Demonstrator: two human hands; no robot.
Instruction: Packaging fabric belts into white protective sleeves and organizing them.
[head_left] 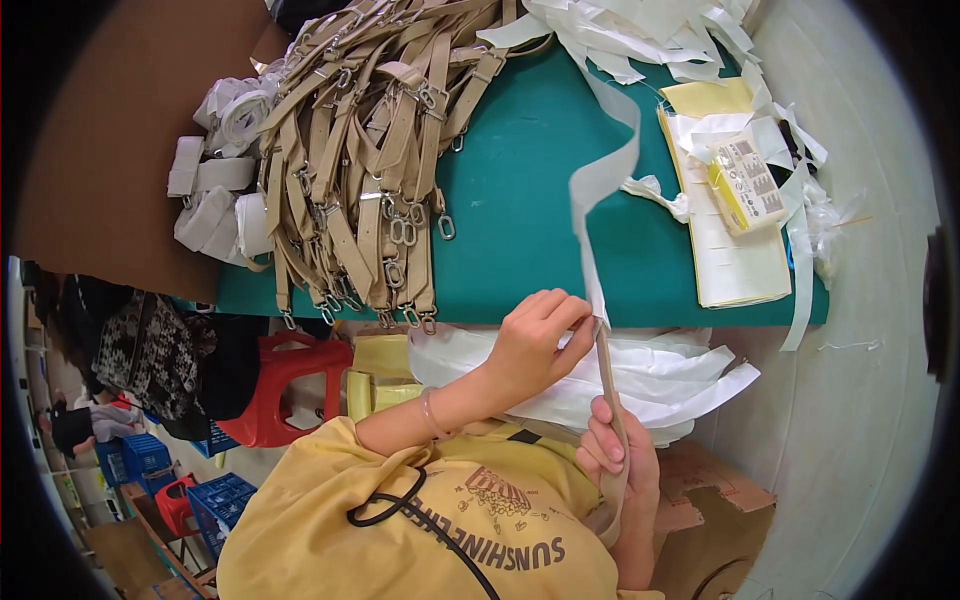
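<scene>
My left hand [545, 340], with a bracelet at the wrist, is closed in a pinch at the table's front edge. Its fingers grip the lower end of a long white strip [605, 180], which curls up and away over the table, where it meets the upper end of a tan strap [610, 375]. Lower and to the right, my right hand [618, 455] has its fingers wrapped round that same strap. The strap runs between both hands, and its lower part hangs in a bend by my yellow shirt. How strip and strap join is hidden by my fingers.
Many tan straps with metal buckles [370, 170] lie heaped on the green table [510, 190], beside white rolls [215, 190]. White strips [650, 35] pile at the back. Papers [735, 265] and a tissue pack [745, 185] lie right. White sheets [690, 385] hang below the edge; a red stool [285, 385] stands left.
</scene>
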